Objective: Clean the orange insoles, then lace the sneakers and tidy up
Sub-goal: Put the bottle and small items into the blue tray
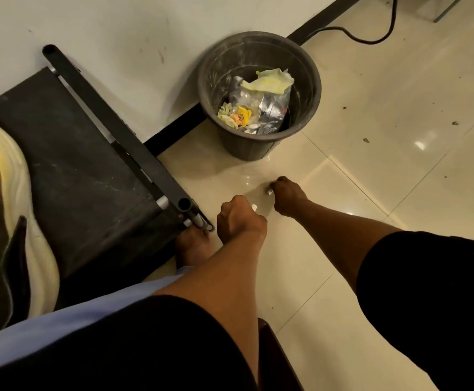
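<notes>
Both hands reach down over the pale tiled floor (371,114) in the lower middle of the frame, just below a dark bin (259,148) that stands against the wall in the upper middle. The left hand (240,218) is curled into a loose fist, and a small white scrap shows at its knuckles. The right hand (288,197), slightly higher and to the right, is also curled, with a small pale bit pinched at its fingertips. What these scraps are is too small to tell. The bin already holds crumpled wipes or tissues (234,115) and foil wrappers (269,108). At the far left edge, a cream sneaker (13,221) lies on a dark low table or stand (89,170), only partly in view. Its lacing cannot be judged from here, and no orange insole shows anywhere. Judging by the fists close to the bin, the step in hand looks like the tidying part: gathering small litter for disposal. The next move would call for lifting both hands over the bin's rim and opening the fingers so the bits drop inside rather than onto the tiles, where a few dark specks (365,140) lie at the right.
</notes>
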